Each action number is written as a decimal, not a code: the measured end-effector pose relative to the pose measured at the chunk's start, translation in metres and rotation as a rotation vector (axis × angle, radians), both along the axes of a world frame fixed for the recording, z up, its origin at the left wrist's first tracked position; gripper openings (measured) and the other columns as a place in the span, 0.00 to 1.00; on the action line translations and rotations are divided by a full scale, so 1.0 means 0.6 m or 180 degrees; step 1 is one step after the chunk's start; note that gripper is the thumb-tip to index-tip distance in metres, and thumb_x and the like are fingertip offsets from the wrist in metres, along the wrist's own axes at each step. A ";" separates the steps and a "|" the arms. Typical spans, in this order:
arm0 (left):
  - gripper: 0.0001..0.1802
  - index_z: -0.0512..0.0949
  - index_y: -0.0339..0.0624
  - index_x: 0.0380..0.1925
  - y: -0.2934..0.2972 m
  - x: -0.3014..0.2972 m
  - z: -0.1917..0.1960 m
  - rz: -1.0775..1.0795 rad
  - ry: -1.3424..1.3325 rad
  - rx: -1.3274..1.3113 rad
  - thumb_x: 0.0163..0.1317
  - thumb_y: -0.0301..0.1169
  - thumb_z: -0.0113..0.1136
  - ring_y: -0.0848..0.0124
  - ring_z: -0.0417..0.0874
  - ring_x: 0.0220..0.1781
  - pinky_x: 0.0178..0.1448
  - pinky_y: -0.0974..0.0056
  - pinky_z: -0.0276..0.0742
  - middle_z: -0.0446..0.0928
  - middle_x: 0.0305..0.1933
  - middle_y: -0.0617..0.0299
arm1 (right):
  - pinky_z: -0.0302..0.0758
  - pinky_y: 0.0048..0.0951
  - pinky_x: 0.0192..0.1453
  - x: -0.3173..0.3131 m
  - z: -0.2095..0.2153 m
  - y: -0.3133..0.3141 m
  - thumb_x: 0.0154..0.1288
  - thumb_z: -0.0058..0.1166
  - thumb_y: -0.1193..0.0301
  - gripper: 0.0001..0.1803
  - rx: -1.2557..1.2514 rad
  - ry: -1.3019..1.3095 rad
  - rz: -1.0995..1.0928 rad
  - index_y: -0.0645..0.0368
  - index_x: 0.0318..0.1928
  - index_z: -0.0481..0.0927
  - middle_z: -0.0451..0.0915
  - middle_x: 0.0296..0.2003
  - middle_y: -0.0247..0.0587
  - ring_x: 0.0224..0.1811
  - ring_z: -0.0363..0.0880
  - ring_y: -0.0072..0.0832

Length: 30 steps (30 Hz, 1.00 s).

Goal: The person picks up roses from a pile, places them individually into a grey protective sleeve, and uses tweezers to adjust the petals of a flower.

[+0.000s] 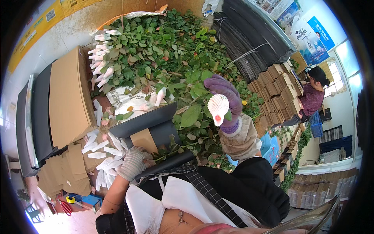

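Note:
My right hand (234, 102), in a purple glove, is closed around a rose (219, 117) in a white mesh sleeve, its pink tip showing. Leaves lie close beside that hand. My left hand (132, 163), in a pale grey glove, rests by a folded black sheet (161, 130) with a brown cardboard strip (143, 140) across it. Its fingers are curled near a leafy stem (175, 149), but what they grip is partly hidden. Behind the sheet lies a big heap of leafy rose stems (163, 50), with several sleeved rose heads (102, 58) along its left side.
Loose white mesh sleeves (107, 160) are scattered left of the black sheet. Cardboard sheets (68, 99) stand further left. Red scissors (64, 206) and a blue tape dispenser (91, 200) lie at lower left. Stacked black sheets (249, 39) stand behind; a person (313, 93) is at far right.

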<state>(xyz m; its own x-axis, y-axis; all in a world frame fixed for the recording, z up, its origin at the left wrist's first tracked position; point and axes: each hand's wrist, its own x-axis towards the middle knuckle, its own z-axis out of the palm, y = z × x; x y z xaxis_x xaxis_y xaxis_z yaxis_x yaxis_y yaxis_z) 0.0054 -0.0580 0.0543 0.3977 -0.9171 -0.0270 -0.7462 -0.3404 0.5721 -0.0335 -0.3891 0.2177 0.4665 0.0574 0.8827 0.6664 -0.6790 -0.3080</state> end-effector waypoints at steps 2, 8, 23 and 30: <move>0.05 0.76 0.56 0.20 0.001 -0.001 -0.002 0.0079 -0.0031 -0.0095 0.49 0.37 0.52 0.65 0.72 0.32 0.42 0.59 0.66 0.72 0.26 0.66 | 0.68 0.48 0.62 0.000 0.003 0.005 0.62 0.56 0.62 0.18 -0.0021 0.0010 0.0044 0.65 0.42 0.78 0.81 0.43 0.55 0.48 0.80 0.41; 0.06 0.78 0.57 0.20 -0.009 0.000 0.015 0.0098 0.0378 0.0057 0.49 0.38 0.53 0.62 0.75 0.36 0.45 0.58 0.67 0.74 0.27 0.62 | 0.69 0.45 0.61 -0.007 0.005 0.016 0.57 0.59 0.67 0.13 0.0173 0.0025 0.0053 0.61 0.40 0.79 0.82 0.41 0.47 0.47 0.80 0.38; 0.08 0.82 0.47 0.24 -0.009 -0.001 0.017 0.0157 -0.0024 -0.0197 0.45 0.36 0.66 0.55 0.76 0.38 0.47 0.55 0.71 0.78 0.31 0.56 | 0.75 0.34 0.47 -0.078 0.120 -0.211 0.74 0.34 0.55 0.24 -0.1597 -0.1197 -0.4271 0.63 0.53 0.72 0.77 0.43 0.48 0.40 0.79 0.29; 0.52 0.60 0.36 0.65 -0.082 0.005 0.166 0.0687 0.0944 -0.2590 0.45 0.51 0.73 0.60 0.67 0.65 0.68 0.58 0.63 0.66 0.63 0.52 | 0.78 0.38 0.47 -0.028 0.061 -0.003 0.58 0.56 0.74 0.20 -0.0728 -0.0730 0.0171 0.65 0.52 0.75 0.79 0.45 0.52 0.45 0.80 0.44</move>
